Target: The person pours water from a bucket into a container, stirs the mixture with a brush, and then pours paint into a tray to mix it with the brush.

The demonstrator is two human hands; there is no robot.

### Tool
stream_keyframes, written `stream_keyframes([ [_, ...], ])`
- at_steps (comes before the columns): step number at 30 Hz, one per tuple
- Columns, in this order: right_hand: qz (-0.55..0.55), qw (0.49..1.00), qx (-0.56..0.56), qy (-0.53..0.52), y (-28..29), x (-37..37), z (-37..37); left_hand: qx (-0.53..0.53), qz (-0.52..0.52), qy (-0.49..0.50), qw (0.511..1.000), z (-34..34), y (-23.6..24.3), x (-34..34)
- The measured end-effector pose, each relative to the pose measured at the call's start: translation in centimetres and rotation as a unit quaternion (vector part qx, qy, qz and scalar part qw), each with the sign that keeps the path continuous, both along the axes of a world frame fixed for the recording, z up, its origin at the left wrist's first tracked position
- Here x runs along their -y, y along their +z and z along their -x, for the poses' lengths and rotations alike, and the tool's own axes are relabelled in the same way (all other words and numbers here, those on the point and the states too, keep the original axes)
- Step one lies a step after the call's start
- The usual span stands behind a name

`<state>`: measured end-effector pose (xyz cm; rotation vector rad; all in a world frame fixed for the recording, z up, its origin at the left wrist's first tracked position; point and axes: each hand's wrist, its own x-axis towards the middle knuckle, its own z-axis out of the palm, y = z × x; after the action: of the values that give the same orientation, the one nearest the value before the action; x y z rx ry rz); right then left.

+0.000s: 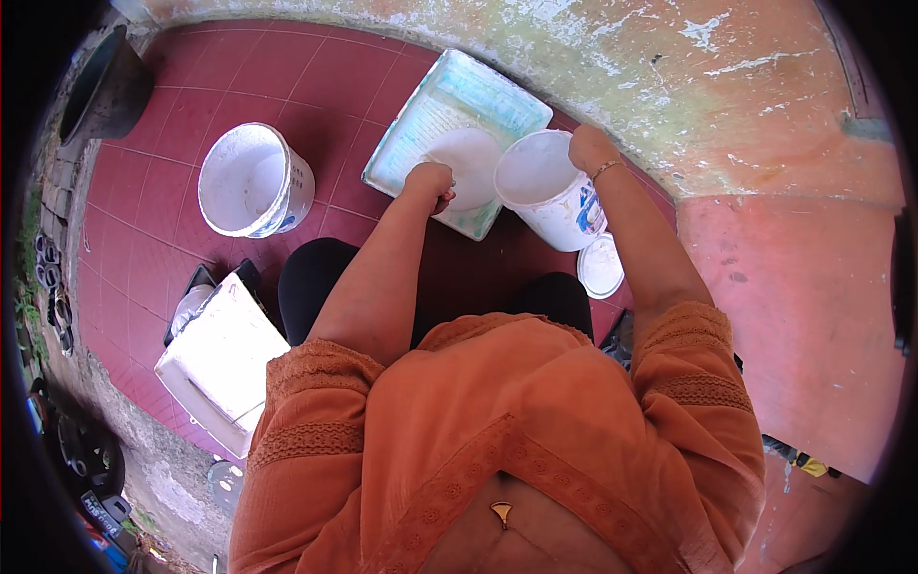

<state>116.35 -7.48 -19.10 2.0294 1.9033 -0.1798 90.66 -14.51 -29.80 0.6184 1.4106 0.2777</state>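
My right hand (591, 150) is closed on the far rim of a white plastic bucket (564, 215) with blue print. The bucket tilts beside a white paint tray (402, 153) with ridges and turquoise stains. My left hand (432, 184) is a fist over the tray's near edge; what it holds, if anything, is hidden. Next to that fist a round, smooth white patch (470, 158) overlies the tray; I cannot tell whether it is paint or a flat dish. A round white lid (601, 266) lies by the bucket's base.
A second white bucket (300, 196), smeared inside, stands on the red tiled floor (335, 77) to the left. Nearer lies a white box-like container (215, 359). A dark tub (120, 86) sits at the far left. A peeling wall (669, 86) runs behind the tray.
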Motion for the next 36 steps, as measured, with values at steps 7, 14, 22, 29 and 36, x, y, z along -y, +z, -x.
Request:
stream_keyframes([
  [7,0.011,1.0,0.015,0.022,1.7,-1.0,2.7,0.004,0.002,0.023,1.0,0.4,-0.2,0.0],
  [14,-0.007,1.0,0.003,0.012,1.8,-1.2,3.5,0.019,0.008,0.043,0.999,0.5,-0.1,-0.1],
  [22,-0.003,1.0,-0.006,0.024,2.2,-1.3,4.7,0.021,0.029,0.065,0.997,0.5,0.6,0.2],
  [29,-0.006,1.0,-0.004,0.028,1.9,-1.3,4.5,0.026,0.022,0.043,0.998,0.6,0.6,0.1],
  [36,-0.005,0.999,-0.007,0.052,1.4,-1.1,2.7,0.023,0.02,0.062,0.998,0.3,0.4,0.1],
])
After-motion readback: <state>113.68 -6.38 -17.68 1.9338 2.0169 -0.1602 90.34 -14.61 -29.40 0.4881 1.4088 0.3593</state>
